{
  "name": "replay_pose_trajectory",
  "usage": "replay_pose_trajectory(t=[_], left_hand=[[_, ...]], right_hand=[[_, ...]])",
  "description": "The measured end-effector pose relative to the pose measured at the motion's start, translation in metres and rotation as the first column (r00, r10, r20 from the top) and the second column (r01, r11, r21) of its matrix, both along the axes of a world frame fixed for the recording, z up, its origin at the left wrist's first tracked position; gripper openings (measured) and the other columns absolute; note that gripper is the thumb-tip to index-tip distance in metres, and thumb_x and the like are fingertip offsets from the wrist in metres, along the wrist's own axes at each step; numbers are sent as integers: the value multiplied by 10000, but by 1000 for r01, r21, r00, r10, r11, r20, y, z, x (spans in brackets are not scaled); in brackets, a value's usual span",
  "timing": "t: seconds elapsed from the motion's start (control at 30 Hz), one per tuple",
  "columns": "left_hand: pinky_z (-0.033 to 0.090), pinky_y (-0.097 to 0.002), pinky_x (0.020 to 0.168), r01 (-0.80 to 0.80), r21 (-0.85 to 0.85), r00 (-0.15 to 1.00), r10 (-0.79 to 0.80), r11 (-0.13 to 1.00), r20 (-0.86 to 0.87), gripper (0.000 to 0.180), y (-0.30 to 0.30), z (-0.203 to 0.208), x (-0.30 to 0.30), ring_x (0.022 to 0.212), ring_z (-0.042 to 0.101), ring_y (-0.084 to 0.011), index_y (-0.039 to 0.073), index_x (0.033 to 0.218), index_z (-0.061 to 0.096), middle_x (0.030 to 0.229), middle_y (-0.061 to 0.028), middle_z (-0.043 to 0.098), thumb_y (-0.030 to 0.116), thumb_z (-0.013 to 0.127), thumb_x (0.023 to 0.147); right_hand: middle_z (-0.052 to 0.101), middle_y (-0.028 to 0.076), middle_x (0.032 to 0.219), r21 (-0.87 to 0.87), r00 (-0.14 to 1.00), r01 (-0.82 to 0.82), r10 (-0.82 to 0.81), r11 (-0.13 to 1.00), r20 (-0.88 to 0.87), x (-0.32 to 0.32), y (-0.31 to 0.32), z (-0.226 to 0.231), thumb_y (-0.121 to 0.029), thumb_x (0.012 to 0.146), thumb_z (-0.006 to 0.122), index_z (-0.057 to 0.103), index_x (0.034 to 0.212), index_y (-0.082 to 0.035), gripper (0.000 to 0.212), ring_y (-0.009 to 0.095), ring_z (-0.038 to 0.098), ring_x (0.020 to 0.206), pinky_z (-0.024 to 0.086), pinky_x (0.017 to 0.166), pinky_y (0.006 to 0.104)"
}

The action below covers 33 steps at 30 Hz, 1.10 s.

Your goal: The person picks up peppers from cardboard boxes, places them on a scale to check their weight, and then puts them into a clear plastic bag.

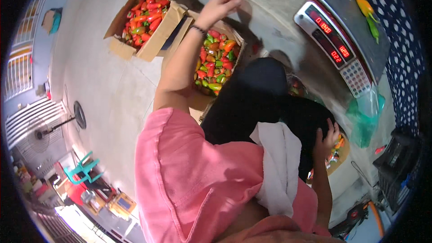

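My left hand [219, 9] is stretched out above the far edge of an open cardboard box [240, 47] of mixed red, green and orange peppers [216, 60]. Its fingers are slightly blurred and loosely bent apart, with nothing visible in them. On my black-trousered knee [310, 114], at the right, lies my right hand [326, 140], fingers spread and holding nothing. Beyond it a digital scale [330, 40] with lit red figures stands at the upper right. One long yellow pepper [363, 3] and one green pepper [373, 28] rest on its metal platform.
Another cardboard box [153, 51] of mostly red peppers stands at the upper left. Beside my right hand is a container [341, 164] of peppers, partly hidden. A green plastic bag [362, 121] lies below the scale, near a black crate [396, 166]. A fan [42, 132] stands far left.
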State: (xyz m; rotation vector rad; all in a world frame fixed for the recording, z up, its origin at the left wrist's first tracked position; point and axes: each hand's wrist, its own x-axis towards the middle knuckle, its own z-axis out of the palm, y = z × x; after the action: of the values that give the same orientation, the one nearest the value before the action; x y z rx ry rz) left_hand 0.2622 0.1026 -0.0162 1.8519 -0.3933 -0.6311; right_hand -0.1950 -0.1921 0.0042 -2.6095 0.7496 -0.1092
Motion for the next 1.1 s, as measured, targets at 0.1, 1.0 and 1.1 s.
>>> replay_pose_trajectory(t=[0.1, 1.0, 1.1], left_hand=[[426, -230, 544, -95, 242, 975, 140, 966, -174, 280, 83, -78, -13, 635, 530, -86, 57, 865, 641, 745, -10, 604, 325, 567, 838], [118, -745, 940, 265, 918, 963, -122, 295, -239, 520, 26, -337, -31, 1310, 218, -339, 351, 1245, 462, 1430, -28, 257, 442, 586, 749], [181, -712, 950, 324, 905, 946, -109, 276, -306, 637, 24, -335, -18, 1303, 259, -314, 355, 1297, 410, 1404, -38, 319, 483, 626, 711]], right_hand=[[330, 222, 1325, -93, 995, -36, 27, 995, -99, 5, -1, 1, -299, 835, 561, 472, 1245, -71, 477, 376, 314, 1230, 230, 1029, 465], [282, 215, 1338, 198, 974, -16, 60, 980, -217, 37, -16, -2, -367, 899, 426, 371, 1293, 7, 546, 351, 272, 1253, 192, 1045, 459], [276, 221, 1339, 189, 973, -15, 58, 982, -224, 30, -16, -5, -371, 900, 419, 366, 1293, 10, 550, 359, 277, 1247, 196, 1041, 461]])
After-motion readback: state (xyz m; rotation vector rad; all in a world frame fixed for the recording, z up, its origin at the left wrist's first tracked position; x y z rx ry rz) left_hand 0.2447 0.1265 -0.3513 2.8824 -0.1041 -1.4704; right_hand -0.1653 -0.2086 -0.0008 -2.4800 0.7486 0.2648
